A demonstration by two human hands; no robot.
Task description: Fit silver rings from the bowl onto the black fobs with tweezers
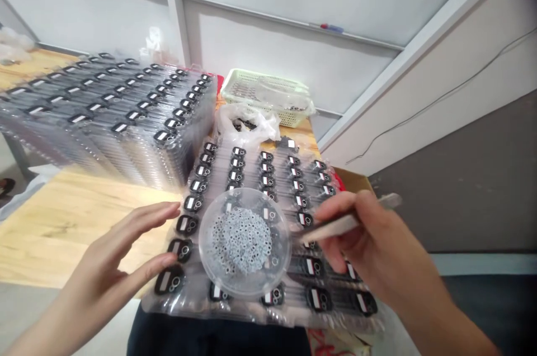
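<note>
My left hand [117, 258] is open, fingers stretched out, its tips resting at the left edge of a clear plastic tray [197, 308] that holds rows of small black parts with white labels. On that tray sits a round clear dish [244, 241] heaped with several small grey rings. My right hand [371, 244] is closed on metal tweezers [335, 226], whose tip points left toward the dish's right rim and a black part [305, 218].
A tall stack of similar filled trays [109, 115] stands at the back left on the wooden table [62, 216]. A pale green plastic basket [268, 96] and a crumpled clear bag [247, 121] lie behind. A cardboard box edge [354, 180] is at the right.
</note>
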